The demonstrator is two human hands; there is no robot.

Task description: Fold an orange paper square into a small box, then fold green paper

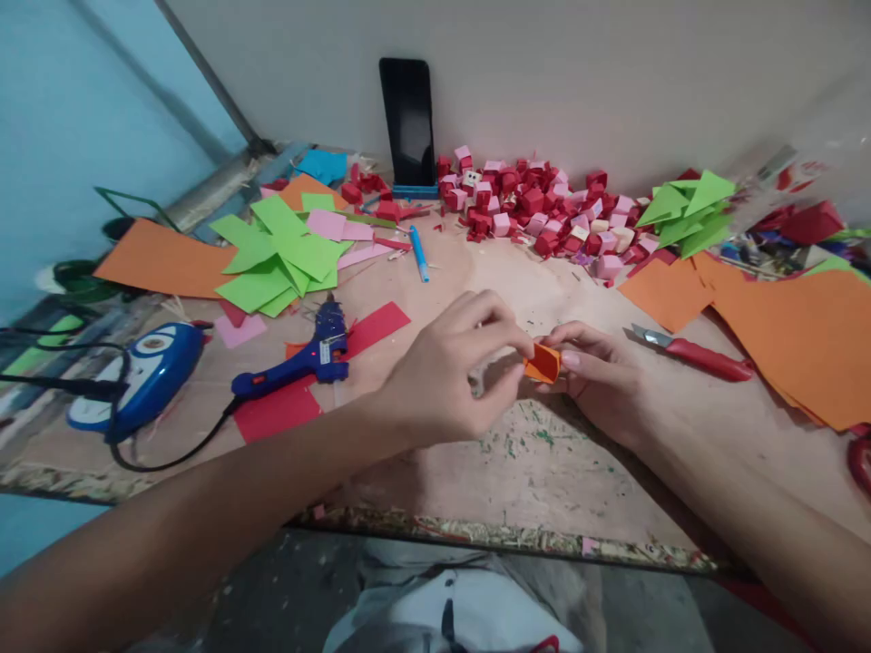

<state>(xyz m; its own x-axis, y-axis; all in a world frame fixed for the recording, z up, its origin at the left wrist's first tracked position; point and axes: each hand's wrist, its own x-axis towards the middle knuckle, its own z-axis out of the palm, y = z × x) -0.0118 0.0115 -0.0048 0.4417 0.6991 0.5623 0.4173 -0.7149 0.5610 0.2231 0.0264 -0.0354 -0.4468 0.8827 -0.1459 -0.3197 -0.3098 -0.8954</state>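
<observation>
Between my two hands, above the front of the wooden table [408,481], is a small folded piece of orange foam sheet [544,363]. My left hand [453,367] pinches its left end between thumb and fingertips. With the thumb on top, my right hand [602,376] grips its right end. To the left of my hands lies a blue glue gun [306,355], its cord running left, over pieces of red sheet [278,413]. Right of my right hand rests a red-handled cutting tool [700,354] with a metal tip.
Behind my hands, small red and pink cubes [531,195] are heaped along the wall. A black phone [408,122] stands upright in a holder. Green sheets [286,254] and orange sheets [809,317] lie at the sides. A blue pen [418,254] and a blue-white device [140,376] are further left.
</observation>
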